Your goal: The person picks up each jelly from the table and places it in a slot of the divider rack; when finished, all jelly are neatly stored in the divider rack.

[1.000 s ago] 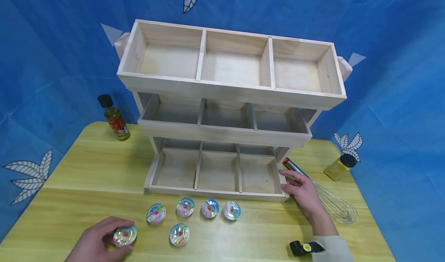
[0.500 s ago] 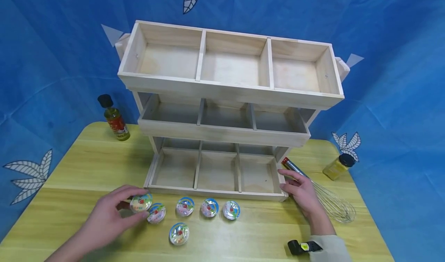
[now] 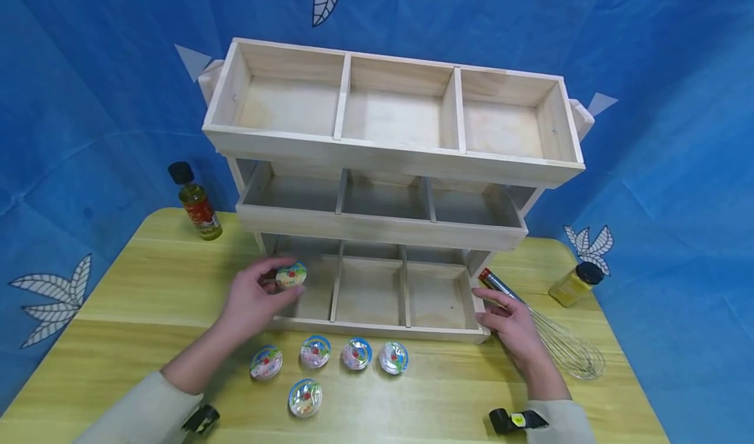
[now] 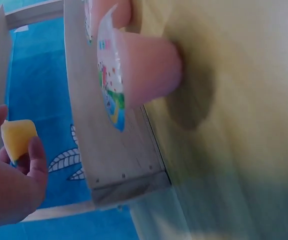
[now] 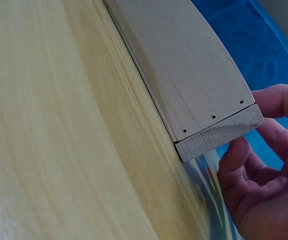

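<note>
My left hand (image 3: 256,296) pinches a small jelly cup (image 3: 291,275) with a printed lid above the left compartment of the bottom tray (image 3: 368,327). In the left wrist view this jelly cup (image 4: 20,137) shows yellow contents between thumb and fingers. My right hand (image 3: 515,326) holds the right end of the wooden three-tier rack (image 3: 377,226) at its bottom tray. The right wrist view shows the fingers (image 5: 274,100) on the corner of the board. Several more jelly cups (image 3: 315,351) stand in front of the rack; a pink jelly cup (image 4: 151,70) appears close in the left wrist view.
An oil bottle (image 3: 199,209) stands left of the rack. To its right lie a whisk (image 3: 562,342) and a yellow jar with a black lid (image 3: 573,285). A blue cloth (image 3: 671,169) hangs behind the wooden table (image 3: 141,287).
My left hand has lifted the jelly cup from the table's left front and carried it right and away, over the bottom tray. My right hand has stayed on the rack's end.
</note>
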A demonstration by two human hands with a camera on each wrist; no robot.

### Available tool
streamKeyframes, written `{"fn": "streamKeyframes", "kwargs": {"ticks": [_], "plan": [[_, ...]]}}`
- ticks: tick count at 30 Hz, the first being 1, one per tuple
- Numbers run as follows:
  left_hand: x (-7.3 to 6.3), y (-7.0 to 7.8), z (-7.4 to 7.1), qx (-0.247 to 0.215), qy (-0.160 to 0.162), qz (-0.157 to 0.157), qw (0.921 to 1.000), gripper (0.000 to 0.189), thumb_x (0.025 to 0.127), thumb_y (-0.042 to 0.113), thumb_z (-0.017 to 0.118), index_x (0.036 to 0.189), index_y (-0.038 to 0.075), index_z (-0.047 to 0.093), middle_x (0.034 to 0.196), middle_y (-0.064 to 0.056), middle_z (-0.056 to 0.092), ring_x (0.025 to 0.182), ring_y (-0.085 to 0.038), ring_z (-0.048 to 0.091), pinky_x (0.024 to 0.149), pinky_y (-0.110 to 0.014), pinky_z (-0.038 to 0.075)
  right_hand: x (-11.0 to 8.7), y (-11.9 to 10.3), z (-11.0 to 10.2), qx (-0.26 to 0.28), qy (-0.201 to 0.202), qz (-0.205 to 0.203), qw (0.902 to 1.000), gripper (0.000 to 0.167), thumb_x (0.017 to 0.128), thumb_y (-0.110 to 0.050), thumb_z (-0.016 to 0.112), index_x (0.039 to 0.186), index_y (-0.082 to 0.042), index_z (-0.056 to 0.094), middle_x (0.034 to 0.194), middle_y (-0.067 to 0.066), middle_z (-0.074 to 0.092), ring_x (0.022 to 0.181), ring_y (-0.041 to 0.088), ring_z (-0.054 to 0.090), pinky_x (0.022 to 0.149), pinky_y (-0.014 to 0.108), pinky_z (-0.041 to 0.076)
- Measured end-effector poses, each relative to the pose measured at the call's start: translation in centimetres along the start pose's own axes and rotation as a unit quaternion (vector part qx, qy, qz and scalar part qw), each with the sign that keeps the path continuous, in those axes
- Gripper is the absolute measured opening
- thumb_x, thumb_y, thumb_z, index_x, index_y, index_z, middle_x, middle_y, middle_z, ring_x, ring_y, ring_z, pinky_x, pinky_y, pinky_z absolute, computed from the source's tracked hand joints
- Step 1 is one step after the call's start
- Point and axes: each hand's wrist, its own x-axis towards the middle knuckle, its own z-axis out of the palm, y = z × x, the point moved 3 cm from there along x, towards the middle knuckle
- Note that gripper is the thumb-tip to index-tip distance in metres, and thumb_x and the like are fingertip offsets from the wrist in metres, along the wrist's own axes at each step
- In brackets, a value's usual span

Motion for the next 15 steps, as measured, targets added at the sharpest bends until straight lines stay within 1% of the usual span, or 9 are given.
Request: {"fn": "streamKeyframes", "kwargs": {"ticks": [3, 5, 6, 8, 12, 15], "plan": [[1.3, -0.5, 1.0, -0.029, 0.002, -0.024, 0.9993, 0.044, 0.079, -0.004, 0.081, 0.120, -0.006, 0.064, 0.105, -0.019, 0.063, 0.082, -0.022, 0.065, 0.065, -0.024, 0.057, 0.0, 0.0, 0.0, -0.001, -0.001, 0.003, 1.0000, 0.044, 0.088, 0.006, 0.069, 0.131, 0.006, 0.059, 0.124, 0.020, 0.048, 0.078, 0.014, 0.053, 0.063, 0.023, 0.048], [2.0, -0.8, 1.6, -0.032, 0.001, -0.033, 0.9989, 0.044, 0.078, -0.003, 0.081, 0.119, -0.007, 0.064, 0.102, -0.020, 0.064, 0.078, -0.023, 0.065, 0.063, -0.025, 0.057, 0.0, 0.0, 0.0, -0.002, -0.002, 0.003, 1.0000, 0.044, 0.088, 0.006, 0.069, 0.131, 0.007, 0.059, 0.124, 0.020, 0.048, 0.079, 0.014, 0.053, 0.064, 0.023, 0.048], [2.3, -1.0, 1.9, -0.028, 0.002, -0.036, 0.9990, 0.045, 0.078, -0.003, 0.082, 0.119, -0.008, 0.064, 0.102, -0.021, 0.065, 0.078, -0.023, 0.066, 0.063, -0.025, 0.057, 0.0, -0.1, 0.0, -0.002, -0.002, 0.002, 1.0000, 0.044, 0.088, 0.006, 0.069, 0.131, 0.007, 0.059, 0.124, 0.020, 0.048, 0.079, 0.014, 0.053, 0.064, 0.023, 0.048], [2.9, -1.2, 2.4, -0.014, 0.000, -0.038, 0.9992, 0.045, 0.077, -0.002, 0.083, 0.118, -0.007, 0.064, 0.101, -0.021, 0.066, 0.080, -0.027, 0.067, 0.065, -0.027, 0.057, -0.1, -0.1, 0.0, -0.002, -0.001, 0.000, 1.0000, 0.043, 0.088, 0.006, 0.069, 0.130, 0.007, 0.060, 0.124, 0.020, 0.048, 0.078, 0.014, 0.053, 0.064, 0.023, 0.048], [3.7, -1.6, 3.1, 0.036, -0.005, -0.039, 0.9986, 0.046, 0.075, 0.001, 0.084, 0.117, -0.005, 0.066, 0.101, -0.020, 0.067, 0.084, -0.031, 0.067, 0.071, -0.033, 0.058, -0.1, -0.1, 0.0, -0.003, 0.001, 0.002, 1.0000, 0.043, 0.088, 0.006, 0.069, 0.130, 0.008, 0.060, 0.125, 0.019, 0.047, 0.078, 0.014, 0.053, 0.064, 0.023, 0.048], [4.0, -2.1, 3.4, 0.066, -0.010, -0.056, 0.9962, 0.047, 0.074, 0.005, 0.085, 0.117, -0.002, 0.067, 0.099, -0.018, 0.068, 0.084, -0.030, 0.067, 0.072, -0.036, 0.058, -0.1, -0.2, 0.0, -0.003, 0.001, 0.005, 1.0000, 0.043, 0.088, 0.006, 0.069, 0.130, 0.007, 0.060, 0.125, 0.020, 0.047, 0.079, 0.014, 0.054, 0.064, 0.023, 0.048]]}}
